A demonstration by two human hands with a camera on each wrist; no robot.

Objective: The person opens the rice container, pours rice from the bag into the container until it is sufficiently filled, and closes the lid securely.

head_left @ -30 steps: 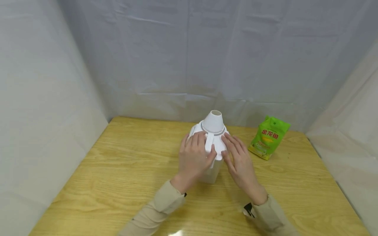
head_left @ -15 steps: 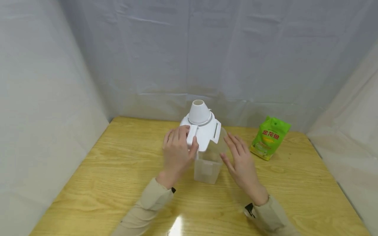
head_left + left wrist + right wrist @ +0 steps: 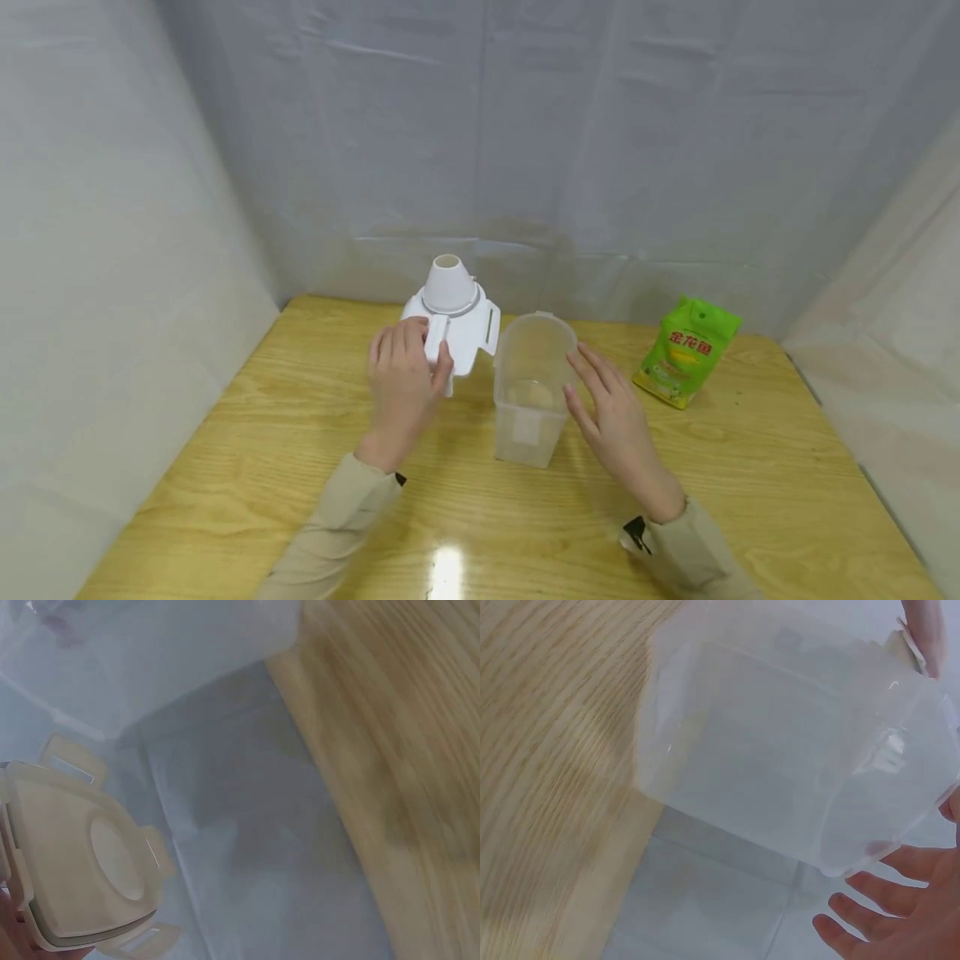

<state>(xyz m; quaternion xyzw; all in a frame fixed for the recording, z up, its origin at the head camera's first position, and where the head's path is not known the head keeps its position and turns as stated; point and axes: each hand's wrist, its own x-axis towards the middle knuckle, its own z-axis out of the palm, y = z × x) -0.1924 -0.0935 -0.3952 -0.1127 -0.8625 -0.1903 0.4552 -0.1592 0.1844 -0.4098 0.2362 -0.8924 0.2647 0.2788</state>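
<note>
Above the bench [image 3: 262, 433], a white lid [image 3: 453, 321] is gripped by the left hand [image 3: 401, 387]. Just right of it, a clear container [image 3: 528, 392] stands beside the flat, relaxed right hand [image 3: 611, 412]; a green bag [image 3: 686, 350] lies farther right.

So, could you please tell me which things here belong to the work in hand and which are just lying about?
In hand:
white plastic lid with funnel spout, held by left hand
clear plastic container, by open right hand

Lying about:
green printed food packet

lid [image 3: 453, 321]: white, cone spout up, lifted left of container | container [image 3: 531, 400]: clear, open, upright on table
</note>
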